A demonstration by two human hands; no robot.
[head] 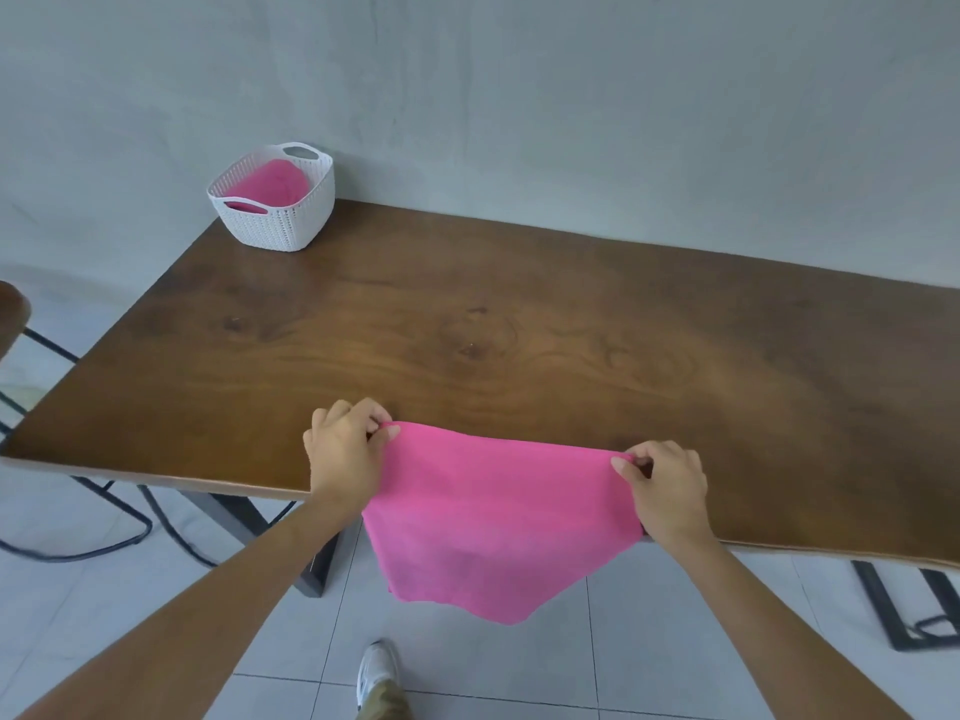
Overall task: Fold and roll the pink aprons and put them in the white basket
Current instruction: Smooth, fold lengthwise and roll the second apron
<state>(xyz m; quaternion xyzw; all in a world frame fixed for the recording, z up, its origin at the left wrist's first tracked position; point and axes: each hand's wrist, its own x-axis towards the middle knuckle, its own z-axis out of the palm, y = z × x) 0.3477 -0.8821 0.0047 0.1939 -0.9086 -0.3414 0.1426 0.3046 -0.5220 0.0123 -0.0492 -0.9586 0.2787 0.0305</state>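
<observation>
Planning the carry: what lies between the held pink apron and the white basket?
Nothing: the head view shows only bare table between apron and basket.

No readable text, labels, brands, numbers or signs anywhere in view.
</observation>
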